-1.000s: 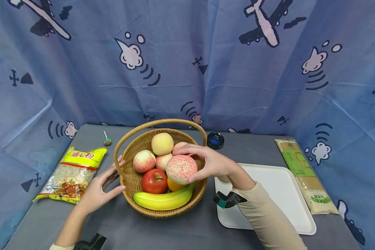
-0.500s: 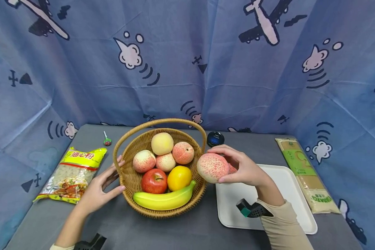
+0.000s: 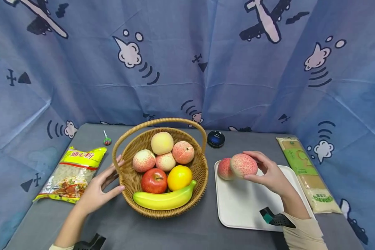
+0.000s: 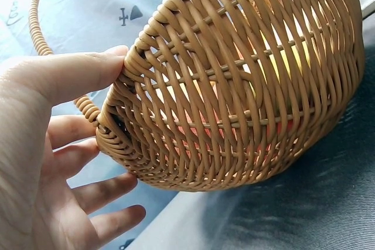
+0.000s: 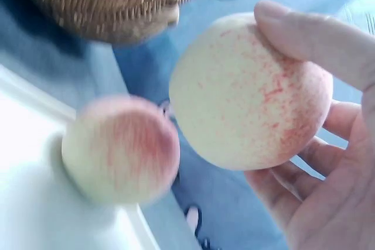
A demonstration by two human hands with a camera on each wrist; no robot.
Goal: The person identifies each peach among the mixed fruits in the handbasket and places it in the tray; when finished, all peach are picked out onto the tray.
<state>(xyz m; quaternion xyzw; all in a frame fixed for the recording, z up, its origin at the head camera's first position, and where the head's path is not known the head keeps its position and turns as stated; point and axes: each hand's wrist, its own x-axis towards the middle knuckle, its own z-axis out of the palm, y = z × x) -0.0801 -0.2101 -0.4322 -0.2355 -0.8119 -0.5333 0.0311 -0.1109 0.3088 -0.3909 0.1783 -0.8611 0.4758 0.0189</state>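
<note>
In the head view my right hand [image 3: 270, 175] grips a speckled pink peach [image 3: 244, 165] between thumb and fingers, above the white tray [image 3: 237, 215]. A second peach [image 3: 224, 169] sits at the tray's far left corner, partly hidden behind the held one. My left hand [image 3: 97, 189] touches the left side of a wicker basket [image 3: 157, 214]; its thumb and spread fingers rest against the rim in the left wrist view. Inside the basket lie several peaches [image 3: 183, 152], a red apple [image 3: 154, 181], an orange [image 3: 179, 178] and a banana [image 3: 164, 200].
A yellow pasta bag [image 3: 73, 175] lies left of the basket, with a lollipop [image 3: 107, 140] behind it. A dark round tin [image 3: 216, 139] stands behind the tray. Along the right edge lies a long green and tan packet [image 3: 309, 173]. A patterned blue curtain [image 3: 175, 69] hangs behind the table.
My right hand has carried the peach from over the basket rightward to above the tray. The peach on the tray has come into fuller view. My left hand has stayed at the basket.
</note>
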